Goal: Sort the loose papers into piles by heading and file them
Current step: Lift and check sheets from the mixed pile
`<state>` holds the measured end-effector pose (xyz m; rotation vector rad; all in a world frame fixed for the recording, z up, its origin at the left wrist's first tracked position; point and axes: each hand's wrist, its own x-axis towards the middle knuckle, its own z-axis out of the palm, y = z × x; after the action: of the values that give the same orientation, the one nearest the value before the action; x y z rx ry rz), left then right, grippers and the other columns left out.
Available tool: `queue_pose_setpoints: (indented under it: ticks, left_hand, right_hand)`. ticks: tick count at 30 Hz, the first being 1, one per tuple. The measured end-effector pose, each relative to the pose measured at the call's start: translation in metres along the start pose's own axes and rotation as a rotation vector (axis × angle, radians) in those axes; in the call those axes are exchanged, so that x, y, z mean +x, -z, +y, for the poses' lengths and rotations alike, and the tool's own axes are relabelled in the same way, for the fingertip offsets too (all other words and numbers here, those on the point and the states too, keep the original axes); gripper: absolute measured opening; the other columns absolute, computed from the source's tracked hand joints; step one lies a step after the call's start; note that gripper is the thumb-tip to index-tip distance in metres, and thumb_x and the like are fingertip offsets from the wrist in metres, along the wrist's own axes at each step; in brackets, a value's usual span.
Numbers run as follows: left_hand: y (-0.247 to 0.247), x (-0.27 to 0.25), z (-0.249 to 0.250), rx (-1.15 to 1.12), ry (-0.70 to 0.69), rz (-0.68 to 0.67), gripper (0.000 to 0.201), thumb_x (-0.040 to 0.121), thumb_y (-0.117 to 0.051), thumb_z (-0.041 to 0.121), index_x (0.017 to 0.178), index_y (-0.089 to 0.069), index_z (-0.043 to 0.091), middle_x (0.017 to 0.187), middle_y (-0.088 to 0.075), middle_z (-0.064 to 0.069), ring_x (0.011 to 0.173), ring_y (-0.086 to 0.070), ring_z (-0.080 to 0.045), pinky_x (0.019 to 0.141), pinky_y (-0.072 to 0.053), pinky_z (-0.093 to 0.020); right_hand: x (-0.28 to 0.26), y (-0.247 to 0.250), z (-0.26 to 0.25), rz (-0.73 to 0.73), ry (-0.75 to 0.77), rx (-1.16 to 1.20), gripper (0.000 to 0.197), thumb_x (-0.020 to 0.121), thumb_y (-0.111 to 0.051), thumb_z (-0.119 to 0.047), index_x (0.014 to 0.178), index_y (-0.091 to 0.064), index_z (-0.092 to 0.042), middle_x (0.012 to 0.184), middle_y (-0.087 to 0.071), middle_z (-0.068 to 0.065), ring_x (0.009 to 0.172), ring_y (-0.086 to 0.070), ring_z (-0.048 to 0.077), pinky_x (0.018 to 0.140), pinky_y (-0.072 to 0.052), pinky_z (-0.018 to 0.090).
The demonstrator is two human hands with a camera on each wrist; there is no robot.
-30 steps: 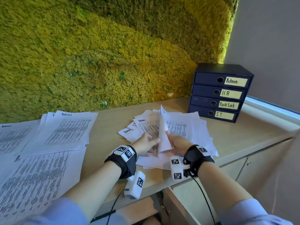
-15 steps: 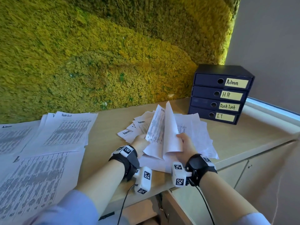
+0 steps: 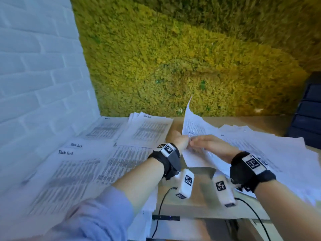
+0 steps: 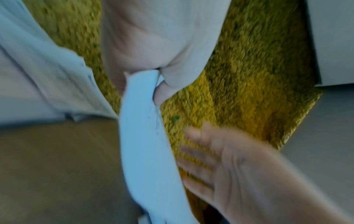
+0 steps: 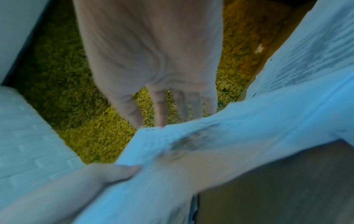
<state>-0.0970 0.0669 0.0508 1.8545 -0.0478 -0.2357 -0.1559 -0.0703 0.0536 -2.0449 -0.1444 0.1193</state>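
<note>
My left hand pinches the lower edge of one printed sheet, which stands tilted above the desk between the piles. The left wrist view shows thumb and fingers nipping that sheet. My right hand is beside it with straight fingers, fingertips at the sheet's edge, gripping nothing; its open palm faces the left wrist camera. The loose heap of papers lies to the right under my right forearm. Sorted piles headed "Task list" lie on the left.
A further pile lies at the back left by the white brick wall. The dark blue drawer unit stands at the right edge. A moss wall backs the desk. Cables hang from both wrists over the front edge.
The view has swung left. My left hand has carried the lifted sheet left, away from the heap. My right hand has let go of the papers and now lies straight.
</note>
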Motion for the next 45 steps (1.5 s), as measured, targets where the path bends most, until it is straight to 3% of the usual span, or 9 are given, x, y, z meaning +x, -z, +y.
queue_pose_setpoints:
  ticks: [4,10,15,22,25,30,36,41,45]
  left_hand:
    - [0.079,0.008,0.002,-0.067,-0.104,0.065,0.034,0.087,-0.054,0.008,0.121,-0.054,0.006,0.123,-0.059,-0.01,0.1,-0.061,-0.026,0.087,-0.053,-0.044]
    - [0.168,-0.008,-0.003,-0.076,-0.136,0.128,0.08,0.071,-0.073,0.061,0.133,-0.048,0.016,0.133,-0.045,0.011,0.12,-0.047,-0.013,0.089,-0.041,-0.031]
    - [0.224,-0.017,-0.032,-0.115,-0.23,0.369,0.039,0.08,-0.076,0.017,0.112,-0.056,0.009,0.106,-0.063,0.001,0.093,-0.063,-0.019,0.079,-0.051,-0.031]
    - [0.283,-0.052,-0.04,-0.221,-0.119,0.05,0.031,0.1,-0.042,0.04,0.116,-0.051,0.016,0.109,-0.068,-0.013,0.087,-0.07,-0.024,0.073,-0.058,-0.03]
    - [0.281,-0.05,-0.062,0.119,0.039,0.106,0.017,0.101,-0.044,0.029,0.097,-0.051,0.014,0.102,-0.058,-0.016,0.072,-0.056,-0.016,0.065,-0.047,-0.023]
    - [0.246,-0.031,-0.093,0.994,0.272,-0.149,0.067,0.094,-0.047,0.054,0.138,-0.038,0.006,0.136,-0.047,-0.013,0.107,-0.055,-0.023,0.084,-0.045,-0.03]
    - [0.229,-0.019,-0.099,0.982,0.252,-0.007,0.09,0.088,-0.052,0.059,0.149,-0.019,0.002,0.147,-0.037,-0.015,0.128,-0.046,-0.028,0.101,-0.044,-0.033]
    - [0.214,-0.015,-0.103,0.977,0.209,-0.038,0.077,0.092,-0.055,0.044,0.147,-0.024,0.002,0.147,-0.038,-0.016,0.124,-0.05,-0.028,0.098,-0.045,-0.033]
    - [0.195,-0.013,-0.109,1.056,0.191,-0.126,0.062,0.087,-0.054,0.059,0.126,-0.05,0.011,0.124,-0.05,-0.015,0.106,-0.057,-0.019,0.079,-0.045,-0.03]
  right_hand:
    - [0.032,0.005,0.003,0.542,-0.094,-0.072,0.037,0.087,-0.07,-0.03,0.117,-0.059,-0.01,0.109,-0.062,0.009,0.095,-0.059,0.027,0.078,-0.05,0.038]
    - [0.066,-0.055,-0.034,0.125,-0.083,0.526,0.021,0.096,-0.058,-0.024,0.1,-0.068,-0.005,0.083,-0.07,0.006,0.073,-0.065,0.021,0.058,-0.053,0.027]
    - [0.09,-0.089,-0.053,0.079,-0.131,0.577,0.02,0.09,-0.064,-0.008,0.107,-0.068,0.001,0.094,-0.076,0.007,0.069,-0.072,0.015,0.06,-0.059,0.023]
    - [0.098,-0.111,-0.063,0.043,-0.19,1.07,0.065,0.059,-0.083,0.015,0.117,-0.055,0.008,0.093,-0.063,0.017,0.059,-0.07,0.017,0.051,-0.054,0.02]
    - [0.096,-0.116,-0.053,0.087,-0.364,1.434,0.041,0.083,-0.063,0.008,0.123,-0.054,0.006,0.087,-0.065,0.023,0.054,-0.068,0.029,0.048,-0.056,0.028]
    - [0.09,-0.15,-0.02,0.173,-0.499,1.312,0.022,0.1,-0.038,0.004,0.114,-0.055,0.004,0.089,-0.06,0.018,0.066,-0.065,0.026,0.048,-0.056,0.028]
    - [0.083,-0.164,0.014,0.184,-0.481,0.997,0.011,0.09,-0.05,0.009,0.101,-0.052,0.011,0.119,-0.057,0.026,0.101,-0.059,0.034,0.11,-0.038,0.048]
    - [0.09,-0.138,0.035,0.26,-0.55,0.858,0.034,0.099,-0.031,0.008,0.13,-0.045,0.013,0.12,-0.056,0.023,0.1,-0.058,0.035,0.1,-0.046,0.047]
    - [0.077,-0.106,0.042,0.274,-0.545,0.78,0.031,0.096,-0.029,0.013,0.11,-0.056,0.006,0.123,-0.057,0.022,0.112,-0.056,0.036,0.082,-0.055,0.047]
